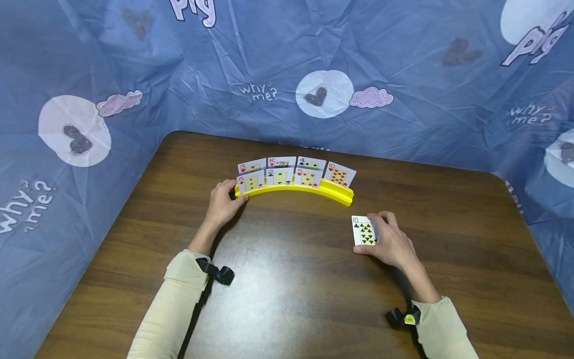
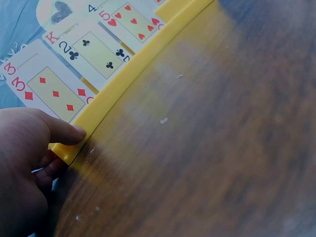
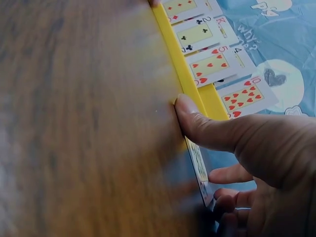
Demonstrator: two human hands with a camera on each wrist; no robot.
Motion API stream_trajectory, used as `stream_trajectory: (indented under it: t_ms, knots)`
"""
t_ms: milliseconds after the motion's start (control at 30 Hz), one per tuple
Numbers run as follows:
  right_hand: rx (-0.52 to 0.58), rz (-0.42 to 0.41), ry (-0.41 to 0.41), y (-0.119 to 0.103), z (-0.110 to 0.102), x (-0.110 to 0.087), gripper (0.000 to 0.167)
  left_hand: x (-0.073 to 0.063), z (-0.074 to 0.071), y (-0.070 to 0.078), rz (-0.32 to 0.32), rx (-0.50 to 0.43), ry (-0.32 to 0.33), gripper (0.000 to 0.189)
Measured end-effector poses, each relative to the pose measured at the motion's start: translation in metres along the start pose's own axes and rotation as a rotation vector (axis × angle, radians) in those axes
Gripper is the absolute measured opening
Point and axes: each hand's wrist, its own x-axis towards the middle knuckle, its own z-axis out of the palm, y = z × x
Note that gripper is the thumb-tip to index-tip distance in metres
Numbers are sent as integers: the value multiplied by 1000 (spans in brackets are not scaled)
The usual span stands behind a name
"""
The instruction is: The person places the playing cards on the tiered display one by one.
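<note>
A curved yellow card holder (image 1: 334, 194) stands on the table, playing cards upright in its two rows. In front are the three of diamonds (image 1: 251, 182), two of clubs (image 1: 279, 177) and five of hearts (image 1: 308, 178). Behind them show a red three (image 1: 252, 165), a king (image 1: 281, 162), a black four (image 1: 311, 162) and, at the right end, the ten of hearts (image 1: 339, 174). My left hand (image 1: 222, 202) grips the holder's left end, thumb along its front. Just short of the right end, my right hand (image 1: 392, 239) holds a ten of clubs (image 1: 364, 233) between thumb and fingers, face towards me.
The brown wooden table (image 1: 287, 279) runs wide around the holder. Blue printed cloth (image 1: 251, 65) hangs behind it and along both sides. Each wrist carries a black camera, the left one (image 1: 219, 273) over the tabletop.
</note>
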Motion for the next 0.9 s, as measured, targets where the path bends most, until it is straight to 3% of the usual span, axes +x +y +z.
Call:
stream_trajectory:
  t_ms: [400,900]
  knots:
    - [24,16,-25,1,0,5,108,0,0,1,-12,-3,-6,30]
    - [-33,19,-40,-5,0,1,105,0,0,0,-9,1,-5,30]
